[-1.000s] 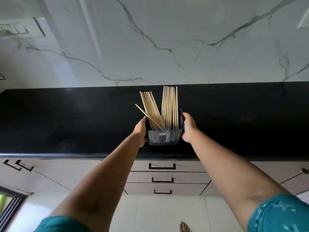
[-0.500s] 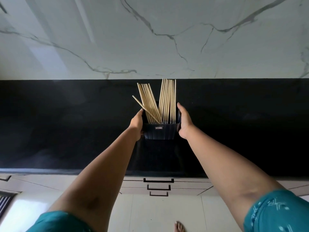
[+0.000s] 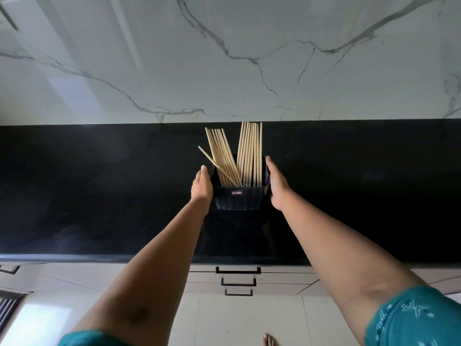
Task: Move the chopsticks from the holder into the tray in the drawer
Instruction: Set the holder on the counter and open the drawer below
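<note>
On the black countertop (image 3: 99,191), well back near the marble wall (image 3: 224,58), the dark ribbed holder (image 3: 240,198) has been set down, having been carried farther back from the front edge over the last second. Both palms are now flattened against its sides, the left hand (image 3: 201,187) and right hand (image 3: 277,186) uncurled rather than clamped. The drawers (image 3: 238,270) below are seen shut, so no transfer has begun. Pale wooden chopsticks (image 3: 250,151) stand in two bundles, one stick leaning left.

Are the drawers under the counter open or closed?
Closed. The three beige drawers with black handles sit flush with the cabinet front below the black stone counter; no tray shows.
</note>
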The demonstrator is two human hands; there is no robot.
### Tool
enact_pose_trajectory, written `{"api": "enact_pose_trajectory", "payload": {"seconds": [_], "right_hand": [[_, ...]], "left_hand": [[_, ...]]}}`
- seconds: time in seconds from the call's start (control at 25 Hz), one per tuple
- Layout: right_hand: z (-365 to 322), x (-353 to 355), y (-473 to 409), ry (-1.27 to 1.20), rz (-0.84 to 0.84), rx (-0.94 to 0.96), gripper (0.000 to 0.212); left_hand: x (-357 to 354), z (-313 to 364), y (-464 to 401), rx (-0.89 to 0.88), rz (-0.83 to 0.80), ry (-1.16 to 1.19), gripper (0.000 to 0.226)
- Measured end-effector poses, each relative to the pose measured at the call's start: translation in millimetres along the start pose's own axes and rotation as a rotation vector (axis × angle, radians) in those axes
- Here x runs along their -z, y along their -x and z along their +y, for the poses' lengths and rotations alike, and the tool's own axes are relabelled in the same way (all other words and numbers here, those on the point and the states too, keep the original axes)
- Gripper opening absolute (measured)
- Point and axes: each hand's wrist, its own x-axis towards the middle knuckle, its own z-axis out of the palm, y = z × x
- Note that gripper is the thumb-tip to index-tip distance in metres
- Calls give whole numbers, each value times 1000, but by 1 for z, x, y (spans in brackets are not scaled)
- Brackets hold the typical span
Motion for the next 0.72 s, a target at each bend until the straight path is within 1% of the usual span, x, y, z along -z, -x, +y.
{"api": "enact_pose_trajectory", "payload": {"seconds": [0.04, 0.12, 0.16, 0.2, 0.24, 0.32, 0.4, 0.44, 0.48, 0.56, 0.68, 0.72], "right_hand": [[2, 1, 6, 45, 65, 33, 75], [15, 2, 23, 190, 259, 153, 62], [27, 4, 34, 271, 351, 249, 53], [42, 5, 47, 342, 408, 363, 44], [59, 7, 62, 417, 428, 490, 37], [93, 9, 91, 623, 371, 774, 36], [126, 5, 114, 854, 270, 970, 37], [145, 4, 123, 941, 225, 1011, 36], [164, 6, 130, 998, 189, 1016, 34], [203, 16, 139, 1094, 116, 963, 28], [238, 34, 130, 1343, -47, 716, 20], [241, 36, 123, 1426, -88, 639, 26]], "left_hand": [[3, -7, 7, -90, 59, -52, 56], [9, -29, 29, -301, 187, -182, 51], [11, -41, 45, -403, 251, -238, 48], [11, -53, 60, -497, 306, -297, 46], [13, -66, 75, -589, 343, -379, 44], [14, -93, 99, -789, 344, -567, 37], [16, -123, 117, -955, 260, -730, 28], [20, -140, 126, -1003, 191, -784, 23], [26, -157, 133, -1035, 115, -830, 19], [41, -189, 145, -1043, -14, -921, 16], [56, -212, 140, -929, -167, -1049, 17], [56, -214, 134, -893, -233, -1103, 19]]}}
